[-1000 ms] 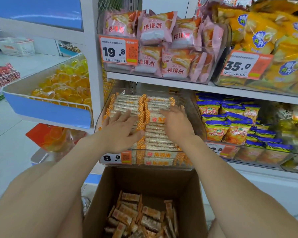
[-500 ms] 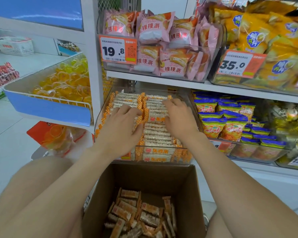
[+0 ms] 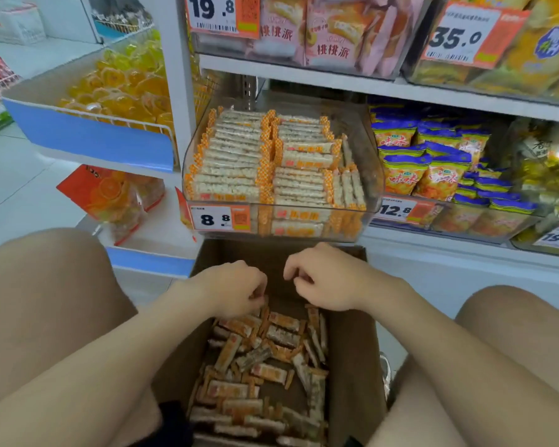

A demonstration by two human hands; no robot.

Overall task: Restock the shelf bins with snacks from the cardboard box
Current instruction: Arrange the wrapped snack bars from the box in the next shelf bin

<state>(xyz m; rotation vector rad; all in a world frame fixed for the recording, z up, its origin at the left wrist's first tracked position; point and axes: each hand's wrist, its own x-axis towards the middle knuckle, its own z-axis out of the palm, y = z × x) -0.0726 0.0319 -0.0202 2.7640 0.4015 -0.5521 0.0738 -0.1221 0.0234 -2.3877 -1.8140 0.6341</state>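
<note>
Loosely piled, the snack bars (image 3: 262, 366) lie at the bottom of the cardboard box (image 3: 352, 350), directly below the clear shelf bin (image 3: 373, 175). They are judged light, slim and film-wrapped: slippery, with contents probably brittle. They are best gathered several at once across the middle, not by the crimped ends.

Left hand (image 3: 233, 290): fingers curl down onto the top of the pile; whether they pinch a bar cannot be told. Right hand (image 3: 323, 279): hovers just beside it, fingers loosely curled, nothing seen in them.

The bin is nearly full, in neat rows. Room is tight, mainly at its right side.

A shop: price tags (image 3: 219, 15) on snack-filled shelf bins (image 3: 373, 175).
</note>
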